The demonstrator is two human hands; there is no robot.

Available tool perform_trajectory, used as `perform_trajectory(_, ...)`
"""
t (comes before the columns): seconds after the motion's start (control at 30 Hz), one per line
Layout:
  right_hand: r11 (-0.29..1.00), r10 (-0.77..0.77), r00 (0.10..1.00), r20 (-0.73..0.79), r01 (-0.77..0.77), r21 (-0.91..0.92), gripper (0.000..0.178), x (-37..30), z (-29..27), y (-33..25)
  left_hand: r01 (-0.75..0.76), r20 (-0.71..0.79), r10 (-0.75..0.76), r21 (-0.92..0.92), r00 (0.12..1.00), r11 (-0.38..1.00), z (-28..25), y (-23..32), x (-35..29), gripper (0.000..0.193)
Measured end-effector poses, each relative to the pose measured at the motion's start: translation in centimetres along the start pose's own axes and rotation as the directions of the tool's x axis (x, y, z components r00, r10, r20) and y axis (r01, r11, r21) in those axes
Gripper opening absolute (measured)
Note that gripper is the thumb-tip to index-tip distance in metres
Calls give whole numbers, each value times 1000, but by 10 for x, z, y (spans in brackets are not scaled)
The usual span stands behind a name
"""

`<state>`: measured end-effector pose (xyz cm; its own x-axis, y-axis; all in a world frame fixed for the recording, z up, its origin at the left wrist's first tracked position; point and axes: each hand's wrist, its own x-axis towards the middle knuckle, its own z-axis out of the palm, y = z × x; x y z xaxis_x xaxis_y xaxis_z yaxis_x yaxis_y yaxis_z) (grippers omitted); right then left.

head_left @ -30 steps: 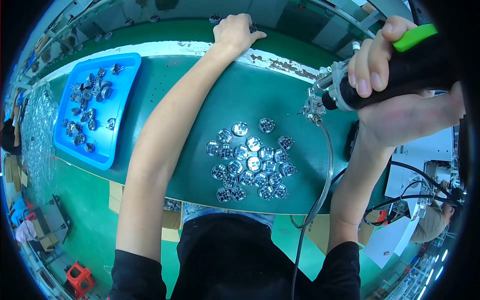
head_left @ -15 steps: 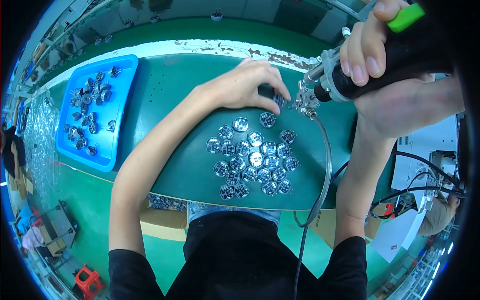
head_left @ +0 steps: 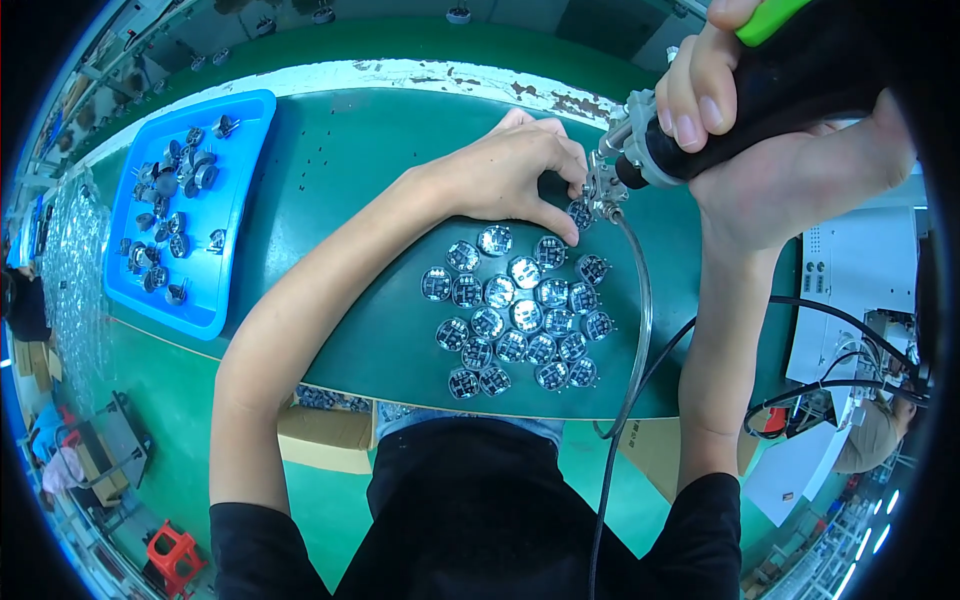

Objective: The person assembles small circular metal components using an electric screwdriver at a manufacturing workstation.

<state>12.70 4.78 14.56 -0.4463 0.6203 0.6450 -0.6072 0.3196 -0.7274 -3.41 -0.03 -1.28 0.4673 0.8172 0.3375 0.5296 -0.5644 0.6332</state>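
Note:
My left hand [head_left: 505, 175] reaches over the green table with thumb and fingers pinching a small round metal component [head_left: 580, 212], partly hidden by the fingers. My right hand [head_left: 745, 190] is wrapped round a thick black dispensing tool [head_left: 800, 90] with a bright green part at its upper end. The tool's metal valve head [head_left: 605, 185] is right beside the pinched component; whether they touch I cannot tell. A clear hose [head_left: 645, 290] hangs from the valve head. Just nearer to me lies a cluster of several similar round components [head_left: 525, 315], with small circuit boards facing up.
A blue tray [head_left: 235, 200] at the left holds several loose components with pins. Dark specks [head_left: 315, 160] dot the green table [head_left: 360, 130]. A black cable [head_left: 650, 375] runs past the right forearm toward white equipment [head_left: 850, 280]. Open cardboard boxes [head_left: 325, 440] sit below the table's near edge.
The whole view has shifted slightly. The tool's valve head has moved left relative to the table, closer to the component in my left hand. Both hands keep their grips.

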Motion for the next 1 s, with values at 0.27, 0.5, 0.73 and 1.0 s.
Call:
perform_trajectory(0.27, 1000, 10, 1000, -7, -10, 12, 93, 1, -1, 5, 65, 61, -65, 12, 996, 998, -4, 3, 1, 50)
perform_trajectory(0.5, 1000, 15, 1000, -13, -15, 24, 94, 1, 2, 8, 48, 45, -50, 28, 998, 998, -3, 3, 0, 50)
perform_trajectory(0.73, 1000, 11, 1000, -18, -10, 28, 94, 5, 5, 10, 88, 85, -91, 39, 992, 995, -6, 9, 3, 44)
perform_trajectory(1.0, 999, 6, 1000, -10, -5, 49, 94, 5, 15, 7, 31, -7, -31, 8, 999, 999, -2, 0, -4, 48)
